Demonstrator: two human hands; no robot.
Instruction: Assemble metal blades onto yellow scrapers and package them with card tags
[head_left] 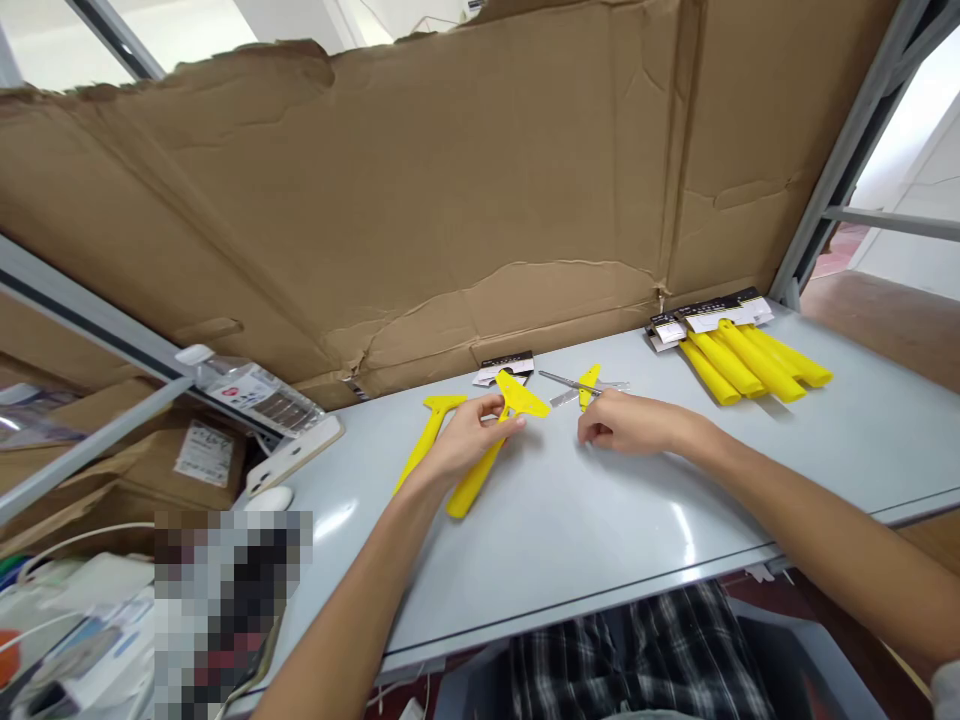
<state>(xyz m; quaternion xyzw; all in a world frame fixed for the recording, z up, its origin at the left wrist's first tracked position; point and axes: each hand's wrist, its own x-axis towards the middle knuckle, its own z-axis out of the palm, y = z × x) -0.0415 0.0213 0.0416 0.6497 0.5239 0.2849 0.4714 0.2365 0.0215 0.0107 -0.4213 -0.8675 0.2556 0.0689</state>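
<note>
The yellow scraper (491, 440) lies on the grey tabletop (570, 530) under the left hand (469, 440), its long handle running from the wide blade end near the cardboard wall down and to the left, toward the person. The blade end points up and to the right; the handle's free tip points back at the left forearm. The left hand's fingers are closed around the neck of this scraper, just below the blade, so it is the nearer hand by far. A second yellow scraper (429, 435) lies just beside it on the left, roughly parallel, not held.

The right hand (626, 422) rests on the tabletop to the right, fingers curled loosely together, with nothing clearly gripped. Its fingertips sit just beside a small yellow piece (589, 385) and a thin metal blade (577, 383), which lie crosswise near the wall. Whether it touches them cannot be told.

Further right, well apart, a stack of packaged yellow scrapers (742, 360) lies with handles pointing right.
</note>
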